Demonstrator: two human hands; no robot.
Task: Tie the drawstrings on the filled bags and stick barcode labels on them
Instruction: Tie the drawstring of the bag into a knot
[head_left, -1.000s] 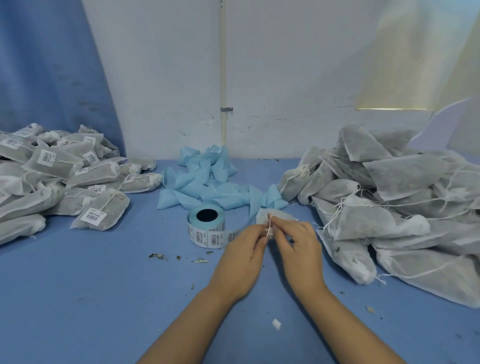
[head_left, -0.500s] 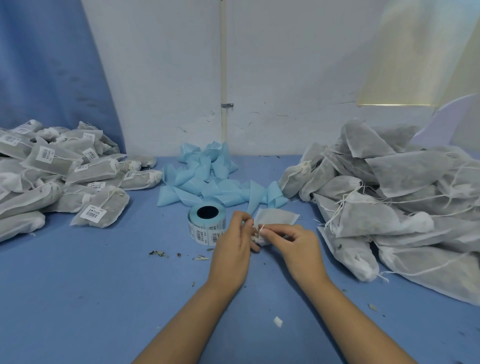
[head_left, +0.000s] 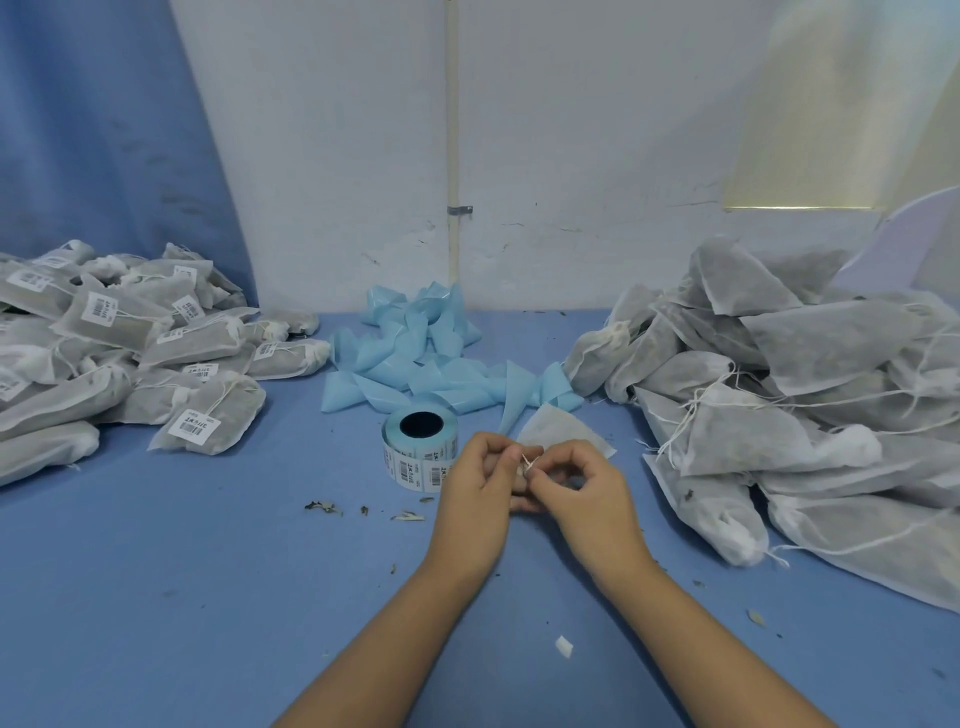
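Note:
A small white filled bag (head_left: 563, 432) lies on the blue table, mostly hidden behind my hands. My left hand (head_left: 480, 488) and my right hand (head_left: 584, 491) meet at its near end, and both pinch the thin white drawstring (head_left: 526, 461) between fingertips. A roll of barcode labels (head_left: 420, 446) stands just left of my left hand, with its blue core facing up. A heap of labelled, tied bags (head_left: 119, 343) lies at the left. A bigger heap of unlabelled bags (head_left: 789, 405) with loose strings lies at the right.
A pile of pale blue label backing strip (head_left: 415, 364) lies behind the roll, against the white wall. Small dry crumbs (head_left: 324, 506) and a white scrap (head_left: 563, 647) are scattered on the blue table surface (head_left: 208, 597). A blue curtain hangs at the far left.
My two hands stayed together at the bag's near end while their fingers worked the drawstring. The bag shifted slightly to the right behind them. The roll and the heaps have not moved.

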